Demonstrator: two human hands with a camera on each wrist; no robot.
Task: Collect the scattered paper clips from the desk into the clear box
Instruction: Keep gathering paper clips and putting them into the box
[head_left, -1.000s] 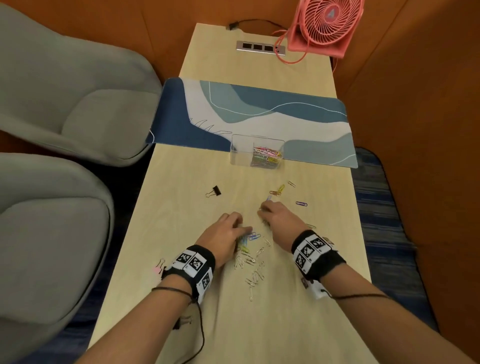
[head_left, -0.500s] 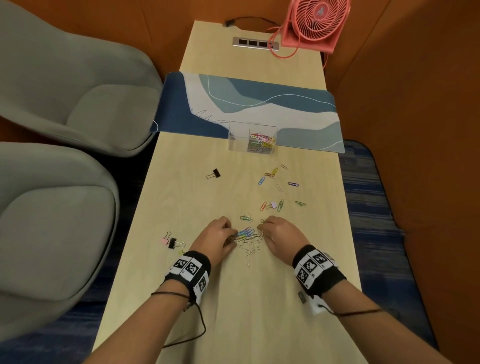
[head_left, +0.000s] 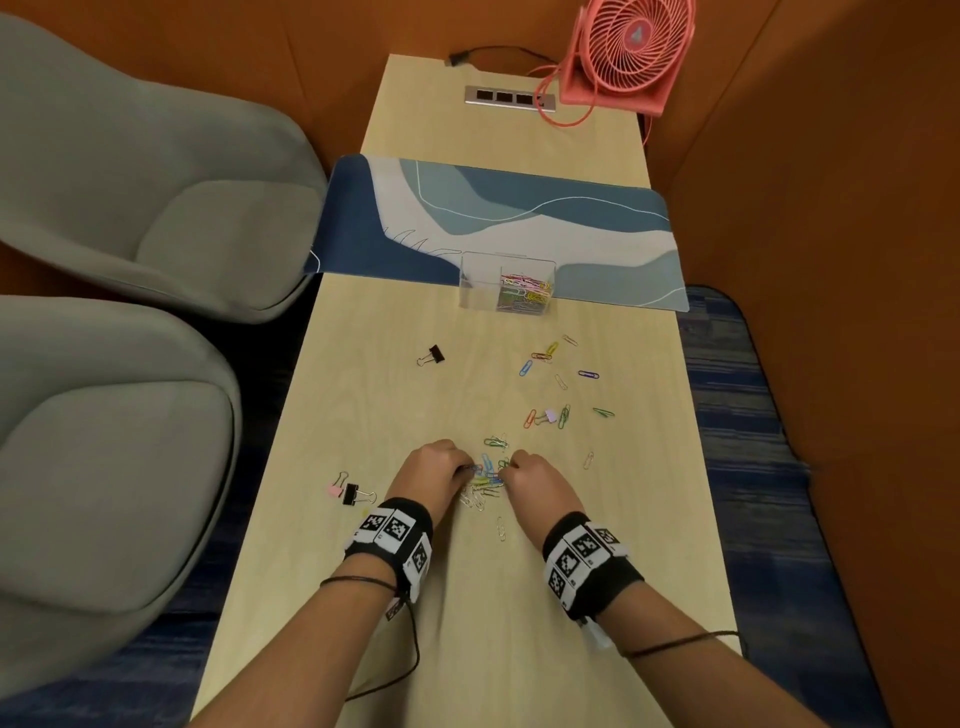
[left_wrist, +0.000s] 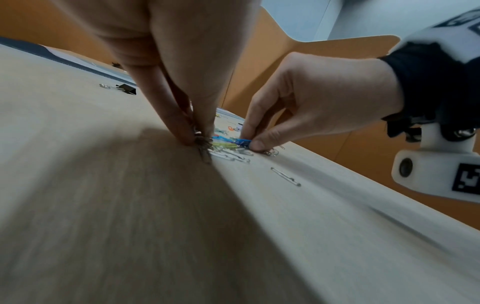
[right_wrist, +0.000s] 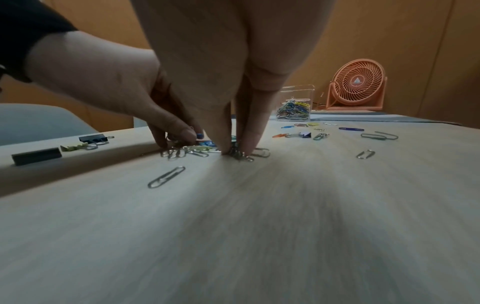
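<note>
From the head view, the left hand (head_left: 428, 470) and right hand (head_left: 535, 480) are set fingertips-down on the bench (head_left: 467, 649), with a heap of paper clips (head_left: 485, 480) between them; the clear box (head_left: 506, 283) stands well beyond both hands.

In the left wrist view, clips are pinched by the left hand's fingers (left_wrist: 182, 131).

In the right wrist view, a small bunch is pinched by the right hand's fingertips (right_wrist: 252, 137).

No words or numbers can be read anywhere. The wristbands (head_left: 396, 535) carry only black-and-white square marker codes (patterns, not letters), and the pink fan (head_left: 635, 39) bears a small triangle emblem at its hub.
</note>
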